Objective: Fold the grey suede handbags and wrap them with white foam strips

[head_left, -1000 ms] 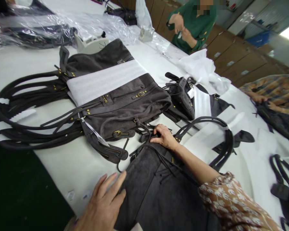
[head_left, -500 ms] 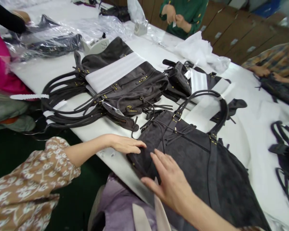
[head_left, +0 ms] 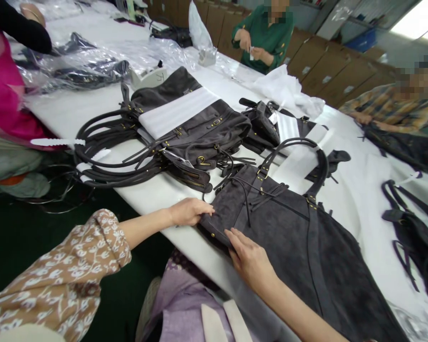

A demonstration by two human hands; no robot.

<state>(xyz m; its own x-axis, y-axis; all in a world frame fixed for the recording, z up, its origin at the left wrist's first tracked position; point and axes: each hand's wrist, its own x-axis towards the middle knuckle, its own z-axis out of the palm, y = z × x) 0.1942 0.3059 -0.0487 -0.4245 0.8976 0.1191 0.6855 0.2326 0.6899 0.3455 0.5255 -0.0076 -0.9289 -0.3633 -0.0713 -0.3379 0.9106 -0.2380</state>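
Note:
A dark grey suede handbag lies on its side along the near table edge, its handles pointing away from me. My left hand is closed on the bag's left corner, thumb on top and the other fingers mostly hidden. At the bag's near edge, my right hand has its fingers close together over the suede, with the thumb tucked low against the rim. Thin dark laces hang across the bag's front near brass-coloured fittings.
Several stacked handbags with a white wrap lie beyond my left hand. More dark bags sit behind, beside white sheeting. Plastic-covered goods are at the far left. Co-workers stand around the white table.
My left hand has curled onto the bag's corner. My right hand has drawn its fingers together and moved toward the near edge, its thumb now tucked in. The view has tilted up slightly.

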